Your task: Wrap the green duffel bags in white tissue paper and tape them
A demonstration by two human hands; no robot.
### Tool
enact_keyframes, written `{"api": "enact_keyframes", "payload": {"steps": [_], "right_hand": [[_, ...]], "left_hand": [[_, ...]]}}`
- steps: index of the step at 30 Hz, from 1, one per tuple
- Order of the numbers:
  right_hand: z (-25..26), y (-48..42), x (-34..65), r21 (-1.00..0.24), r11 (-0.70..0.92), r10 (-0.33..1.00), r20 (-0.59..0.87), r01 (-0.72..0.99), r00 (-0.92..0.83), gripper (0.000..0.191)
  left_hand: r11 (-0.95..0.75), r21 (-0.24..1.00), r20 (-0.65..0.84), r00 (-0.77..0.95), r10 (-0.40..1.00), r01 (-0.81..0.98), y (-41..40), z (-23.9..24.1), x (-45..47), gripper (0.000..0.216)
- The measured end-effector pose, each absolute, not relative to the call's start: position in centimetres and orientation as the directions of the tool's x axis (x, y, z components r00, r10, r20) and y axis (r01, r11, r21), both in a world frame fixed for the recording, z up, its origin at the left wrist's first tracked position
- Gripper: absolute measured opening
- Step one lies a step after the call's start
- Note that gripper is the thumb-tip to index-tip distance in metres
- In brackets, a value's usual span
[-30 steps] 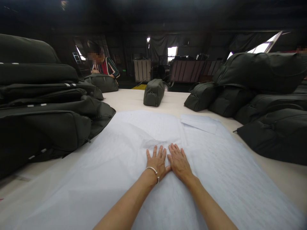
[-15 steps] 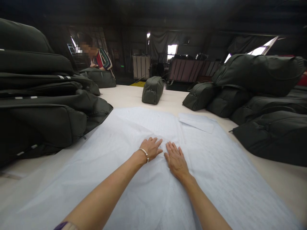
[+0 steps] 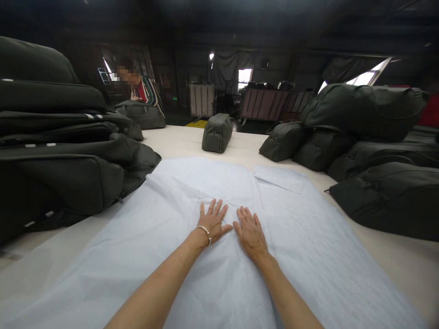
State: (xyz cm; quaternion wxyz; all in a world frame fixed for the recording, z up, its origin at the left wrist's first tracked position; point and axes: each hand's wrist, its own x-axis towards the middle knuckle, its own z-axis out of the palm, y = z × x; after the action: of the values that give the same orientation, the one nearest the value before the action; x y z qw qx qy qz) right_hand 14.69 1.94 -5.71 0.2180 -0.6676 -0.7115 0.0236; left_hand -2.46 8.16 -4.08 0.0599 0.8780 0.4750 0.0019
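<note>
My left hand [image 3: 213, 221], with a silver bangle at the wrist, lies flat with spread fingers on a large thin white sheet [image 3: 298, 256]. Close beside it, my right hand [image 3: 252, 230] presses palm down on the same sheet, its fingers stretched out. Neither hand grips anything. Small wrinkles run through the sheet around the left fingers. A folded flap [image 3: 279, 179] of the white material shows beyond my right hand.
Dark green bags are piled at the left [image 3: 68, 173] and right [image 3: 384, 196]. One small duffel bag [image 3: 216, 133] stands on the far part of the pale table [image 3: 171, 140]. A co-worker in a striped top [image 3: 150, 93] is behind a bag at the back left.
My left hand has spread its fingers and turned to point more straight ahead on the sheet. My right hand has stayed nearly in place.
</note>
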Motion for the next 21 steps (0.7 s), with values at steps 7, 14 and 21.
{"api": "enact_keyframes", "payload": {"steps": [7, 14, 21], "right_hand": [[-6.8, 1.6, 16.0, -0.511, 0.194, 0.780, 0.598, 0.837, 0.185, 0.046], [-5.7, 1.0, 15.6, -0.365, 0.325, 0.712, 0.701, 0.872, 0.028, 0.042], [-5.8, 1.0, 15.6, -0.449, 0.285, 0.673, 0.723, 0.847, 0.157, 0.035]], "left_hand": [[-0.526, 0.126, -0.058, 0.536, 0.842, 0.841, 8.4, -4.0, -2.2, 0.081], [-0.519, 0.128, -0.053, 0.529, 0.847, 0.845, 7.8, -4.0, -2.3, 0.078], [-0.522, 0.125, -0.032, 0.529, 0.848, 0.844, 6.7, -4.3, -2.9, 0.078]]}}
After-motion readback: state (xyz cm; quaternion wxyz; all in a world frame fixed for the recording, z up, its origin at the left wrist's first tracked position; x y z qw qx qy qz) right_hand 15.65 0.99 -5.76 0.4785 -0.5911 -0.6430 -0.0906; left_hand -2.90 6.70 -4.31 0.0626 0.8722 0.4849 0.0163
